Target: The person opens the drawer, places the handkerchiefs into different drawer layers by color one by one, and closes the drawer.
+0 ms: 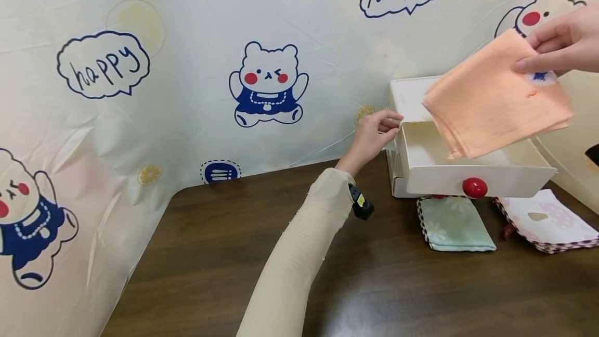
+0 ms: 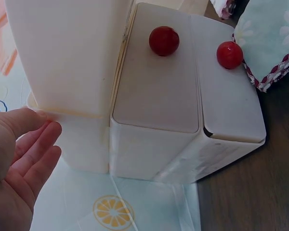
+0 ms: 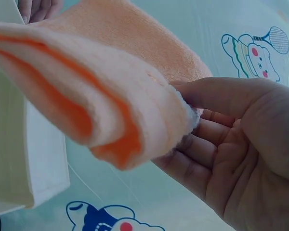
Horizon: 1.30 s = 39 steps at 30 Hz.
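In the head view, my right hand pinches a folded orange towel above the pulled-out top drawer of a white drawer box. The right wrist view shows the towel's layers fanning out from the thumb and fingers of that hand. At the box's left side is my left hand, its loosely bent fingers touching the edge near the drawer's rear corner. In the left wrist view, the left hand's thumb and fingertips meet that white edge. A red knob marks the drawer front.
On the brown table, a folded green towel and a folded white-and-pink towel lie before the box. Two lower drawers with red knobs are closed. A printed cloth hangs behind.
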### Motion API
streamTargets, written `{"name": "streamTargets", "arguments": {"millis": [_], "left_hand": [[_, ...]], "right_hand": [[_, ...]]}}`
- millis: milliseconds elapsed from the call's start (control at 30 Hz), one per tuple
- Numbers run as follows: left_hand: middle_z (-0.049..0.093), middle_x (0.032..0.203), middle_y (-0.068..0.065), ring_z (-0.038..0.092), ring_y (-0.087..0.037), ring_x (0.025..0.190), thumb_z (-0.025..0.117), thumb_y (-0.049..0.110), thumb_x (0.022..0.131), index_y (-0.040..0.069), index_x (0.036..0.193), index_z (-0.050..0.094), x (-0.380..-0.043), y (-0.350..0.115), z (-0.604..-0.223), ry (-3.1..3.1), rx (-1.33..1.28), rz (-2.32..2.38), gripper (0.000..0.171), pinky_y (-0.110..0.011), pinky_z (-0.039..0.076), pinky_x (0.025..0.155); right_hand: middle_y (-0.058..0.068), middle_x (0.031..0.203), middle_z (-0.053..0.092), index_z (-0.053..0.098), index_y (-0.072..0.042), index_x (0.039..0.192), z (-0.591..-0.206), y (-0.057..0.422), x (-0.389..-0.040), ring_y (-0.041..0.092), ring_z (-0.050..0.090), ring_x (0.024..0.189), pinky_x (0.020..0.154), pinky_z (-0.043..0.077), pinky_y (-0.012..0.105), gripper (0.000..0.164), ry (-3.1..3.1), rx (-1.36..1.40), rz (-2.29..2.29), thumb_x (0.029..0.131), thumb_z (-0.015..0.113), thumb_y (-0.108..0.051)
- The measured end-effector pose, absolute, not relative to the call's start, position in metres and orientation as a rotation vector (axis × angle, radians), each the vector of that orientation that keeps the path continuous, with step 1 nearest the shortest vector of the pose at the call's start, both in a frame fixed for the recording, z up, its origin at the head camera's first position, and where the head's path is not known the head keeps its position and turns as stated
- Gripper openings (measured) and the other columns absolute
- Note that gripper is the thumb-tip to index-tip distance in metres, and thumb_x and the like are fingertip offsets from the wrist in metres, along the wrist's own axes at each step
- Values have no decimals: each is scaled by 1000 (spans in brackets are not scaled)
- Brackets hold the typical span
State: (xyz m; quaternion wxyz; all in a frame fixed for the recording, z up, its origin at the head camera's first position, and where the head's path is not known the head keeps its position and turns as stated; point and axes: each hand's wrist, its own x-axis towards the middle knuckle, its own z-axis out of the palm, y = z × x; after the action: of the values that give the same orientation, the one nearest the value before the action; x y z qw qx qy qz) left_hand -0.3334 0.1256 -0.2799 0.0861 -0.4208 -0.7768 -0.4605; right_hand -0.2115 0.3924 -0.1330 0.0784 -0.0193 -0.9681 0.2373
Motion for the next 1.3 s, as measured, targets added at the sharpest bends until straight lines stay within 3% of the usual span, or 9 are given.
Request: {"name": "streamTargets", "arguments": {"millis": [200, 400, 633, 767, 933, 1133, 1300], "left_hand": [[67, 92, -8, 62, -9, 75, 63, 3, 86, 6, 107, 64, -334, 126, -280, -2311, -1255, -1365, 21, -13, 47, 63], [67, 93, -7, 62, -10, 77, 63, 4, 86, 7, 107, 64, -335, 126, -280, -2340, -1246, -1370, 22, -14, 47, 65], [68, 94, -10, 64, -12, 79, 63, 4, 86, 5, 106, 63, -335, 126, -281, -2332, -1239, -1360, 20, -14, 48, 66], [68, 94, -9, 63, -11, 78, 63, 4, 86, 4, 105, 63, -335, 126, -282, -2325, -1233, -1370, 19, -14, 48, 65], [67, 93, -9, 63, -11, 77, 64, 4, 85, 5, 107, 63, -335, 125, -282, -2321, -1235, -1365, 22, -13, 47, 65], [68, 93, -9, 63, -12, 76, 64, 3, 85, 5, 108, 64, -337, 125, -282, -2316, -1243, -1363, 23, -14, 48, 64], [68, 91, -10, 63, -12, 75, 64, 2, 85, 5, 106, 65, -337, 126, -283, -2293, -1245, -1367, 22, -14, 48, 62]], "right_hand": [[10, 72, 65, 53, 12, 99, -140, 379, -211, 16, 54, 53, 50, 46, 18, 33, -2932, 48, 560, 90, 61, -19], [4, 71, 64, 56, 6, 103, -144, 368, -213, 16, 51, 57, 50, 43, 22, 31, -2955, 97, 582, 90, 59, -23], [3, 82, 68, 54, 1, 110, -148, 362, -219, 13, 58, 68, 63, 43, 27, 36, -3031, 104, 705, 91, 58, -29], [4, 82, 68, 55, 0, 108, -156, 359, -219, 13, 61, 69, 69, 48, 35, 32, -3016, 138, 731, 91, 58, -27], [4, 81, 69, 55, 1, 108, -165, 359, -217, 13, 63, 70, 66, 49, 28, 31, -3026, 145, 766, 92, 57, -25], [7, 82, 68, 51, 8, 115, -178, 361, -215, 16, 62, 67, 68, 52, 35, 41, -3059, 104, 781, 92, 57, -26], [7, 79, 67, 52, 9, 111, -185, 364, -215, 18, 61, 65, 59, 50, 22, 42, -3072, 42, 779, 91, 58, -27]]}}
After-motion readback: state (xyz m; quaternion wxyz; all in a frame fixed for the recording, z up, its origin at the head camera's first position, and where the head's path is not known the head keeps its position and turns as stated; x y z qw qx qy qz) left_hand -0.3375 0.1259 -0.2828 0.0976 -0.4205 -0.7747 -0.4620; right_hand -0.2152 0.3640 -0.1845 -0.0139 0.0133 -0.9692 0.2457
